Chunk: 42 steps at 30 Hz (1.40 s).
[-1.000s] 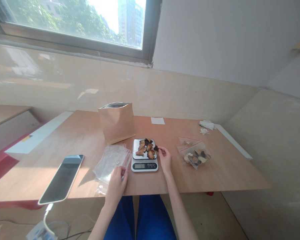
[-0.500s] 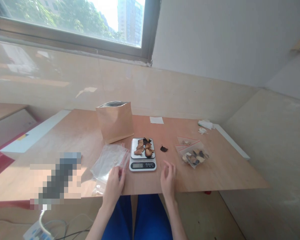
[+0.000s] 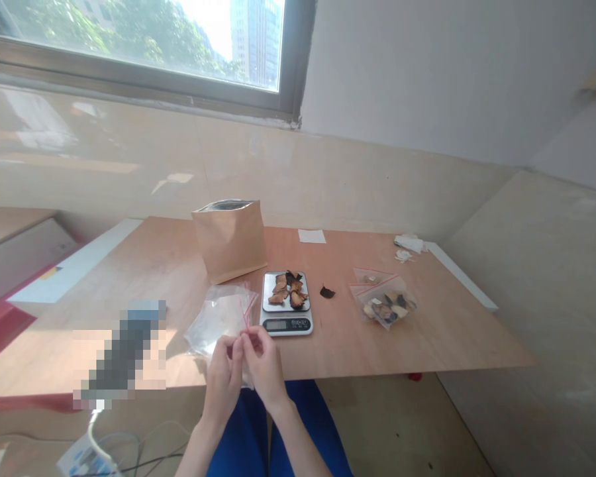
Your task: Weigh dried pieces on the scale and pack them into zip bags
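Note:
My left hand (image 3: 223, 374) and my right hand (image 3: 265, 368) meet at the table's front edge, fingertips together. Both pinch the red-striped edge of a clear zip-lock bag (image 3: 244, 317), partly hidden behind the fingers. Under and beyond it lie more clear zip-lock bags (image 3: 213, 317), overlapping. Just right of the hands stands a kitchen scale (image 3: 288, 326) with a dark display. Several dried brown slices (image 3: 280, 289) with dark edges rest on its plate. One dark slice (image 3: 327, 291) lies on the table to the right of the scale.
A brown paper pouch (image 3: 231, 242) stands with its top open behind the bags. Filled zip-lock bags (image 3: 388, 307) lie to the right. A white paper (image 3: 312, 236) and crumpled white pieces (image 3: 404, 256) are at the back. A pixelated object (image 3: 124, 354) lies left, a white cable (image 3: 93, 430) below.
My right hand has moved left from beside the scale to join my left hand. Both now grip a zip-lock bag, its red-striped edge lifted from the pile.

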Motion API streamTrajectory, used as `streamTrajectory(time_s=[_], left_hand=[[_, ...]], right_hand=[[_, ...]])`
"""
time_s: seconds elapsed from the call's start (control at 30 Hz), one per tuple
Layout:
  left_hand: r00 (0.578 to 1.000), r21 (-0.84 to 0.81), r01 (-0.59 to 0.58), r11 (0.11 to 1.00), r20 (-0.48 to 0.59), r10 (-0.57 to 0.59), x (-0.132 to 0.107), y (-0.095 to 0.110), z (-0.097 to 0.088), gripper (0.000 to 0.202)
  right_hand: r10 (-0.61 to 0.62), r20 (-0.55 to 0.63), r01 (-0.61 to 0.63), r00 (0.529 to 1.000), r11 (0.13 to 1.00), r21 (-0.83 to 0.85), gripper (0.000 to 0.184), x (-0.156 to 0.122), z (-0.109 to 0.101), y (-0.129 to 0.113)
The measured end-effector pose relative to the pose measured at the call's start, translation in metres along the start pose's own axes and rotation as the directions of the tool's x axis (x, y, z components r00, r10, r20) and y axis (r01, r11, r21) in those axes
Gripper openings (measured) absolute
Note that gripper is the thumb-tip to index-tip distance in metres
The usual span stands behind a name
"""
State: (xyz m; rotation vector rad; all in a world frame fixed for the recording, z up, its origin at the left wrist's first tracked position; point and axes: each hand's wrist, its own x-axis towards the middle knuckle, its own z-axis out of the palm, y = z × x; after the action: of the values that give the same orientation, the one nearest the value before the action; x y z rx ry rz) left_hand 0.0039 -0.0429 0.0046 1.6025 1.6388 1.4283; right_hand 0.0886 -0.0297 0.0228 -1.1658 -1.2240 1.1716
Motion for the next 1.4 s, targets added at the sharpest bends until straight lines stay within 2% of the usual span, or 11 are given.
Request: streamTrajectory(time_s=[0.1,0.27,0.33,0.43,0.57,0.67,0.77,0.83,1.1,1.27,1.4], left_hand=[[0.999,0.037,0.039,0.999,-0.008,-0.038,0.002,0.007,-0.003,0.027],[0.95,0.109,0.221,0.969,-0.247,-0.188,0.013,0.023,-0.02,0.026],[0.941,0.113,0.259,0.959,-0.253,-0.225,0.019,0.032,-0.028,0.027],[0.934,0.118,0.305,0.945,-0.231,-0.273,0.026,0.045,-0.039,0.027],[0.926,0.076,0.345,0.935,-0.187,-0.327,0.037,0.056,-0.047,0.028],[0.931,0.084,0.345,0.935,-0.155,-0.33,0.048,0.062,-0.046,0.029],[0.93,0.123,0.361,0.924,-0.122,-0.347,0.06,0.067,-0.04,0.026],[0.927,0.142,0.371,0.918,-0.112,-0.357,0.068,0.07,-0.035,0.024],[0.961,0.166,0.255,0.953,-0.156,-0.23,0.091,0.065,-0.014,0.016],[0.979,0.126,0.162,0.979,-0.144,-0.143,0.099,0.063,-0.003,0.02],[0.983,0.118,0.147,0.982,-0.128,-0.132,0.102,0.062,0.003,0.019]], right_hand=[[0.035,0.011,-0.036,0.999,0.998,0.044,0.023,0.002,-0.007,0.006],[0.136,-0.141,-0.117,0.981,0.984,0.138,0.038,0.008,-0.034,0.018],[0.128,-0.074,-0.117,0.989,0.984,0.131,0.041,0.01,-0.045,0.016],[-0.001,-0.016,0.0,1.0,1.0,-0.01,0.037,0.014,-0.062,0.005],[-0.283,-0.235,0.188,0.93,0.914,-0.36,0.031,0.031,-0.089,-0.001],[-0.392,-0.302,0.21,0.869,0.845,-0.491,0.03,0.048,-0.109,0.004],[-0.432,-0.399,0.194,0.809,0.837,-0.512,0.027,0.057,-0.122,0.01],[-0.425,-0.422,0.18,0.801,0.844,-0.506,0.026,0.056,-0.128,0.012],[-0.38,-0.226,0.173,0.897,0.773,-0.611,0.04,0.051,-0.12,0.025],[-0.386,-0.192,0.151,0.902,0.7,-0.698,0.048,0.068,-0.098,0.03],[-0.373,-0.191,0.108,0.908,0.648,-0.754,0.038,0.079,-0.086,0.026]])
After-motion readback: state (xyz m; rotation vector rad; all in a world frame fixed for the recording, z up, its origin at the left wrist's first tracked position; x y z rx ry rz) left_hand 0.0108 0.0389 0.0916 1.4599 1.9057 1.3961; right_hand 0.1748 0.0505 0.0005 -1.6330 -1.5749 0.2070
